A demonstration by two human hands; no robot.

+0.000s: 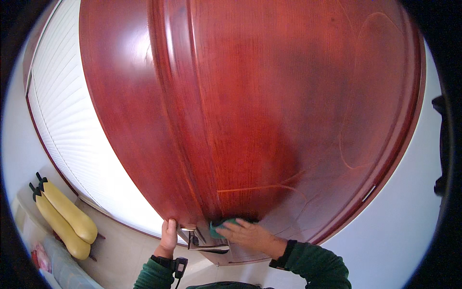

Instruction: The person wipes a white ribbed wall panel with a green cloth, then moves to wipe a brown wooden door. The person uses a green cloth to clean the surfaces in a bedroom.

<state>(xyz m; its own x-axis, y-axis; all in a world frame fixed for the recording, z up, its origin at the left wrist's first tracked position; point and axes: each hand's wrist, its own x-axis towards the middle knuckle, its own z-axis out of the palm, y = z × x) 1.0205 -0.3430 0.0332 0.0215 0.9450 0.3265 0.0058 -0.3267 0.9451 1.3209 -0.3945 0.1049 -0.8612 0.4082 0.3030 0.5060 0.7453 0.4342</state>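
A reddish-brown wooden door (252, 108) with a glossy wood grain and moulded panel lines fills most of the view. My left hand (169, 236) grips the door's edge beside the metal door handle (213, 248), thumb on the near face; its other fingers are hidden. My right hand (249, 234) presses a green cloth (218, 229) against the door's surface, just right of the handle. Part of the cloth is hidden under the fingers. Pale curved streaks show on the panel above and to the right of my right hand.
White window blinds (72, 126) lie behind the door at left. Two yellow long cushions (66, 216) with dark stems rest at lower left, by a bluish-grey covered surface (70, 262). A white wall (404, 202) borders the door frame at right. Light floor (126, 253) shows below.
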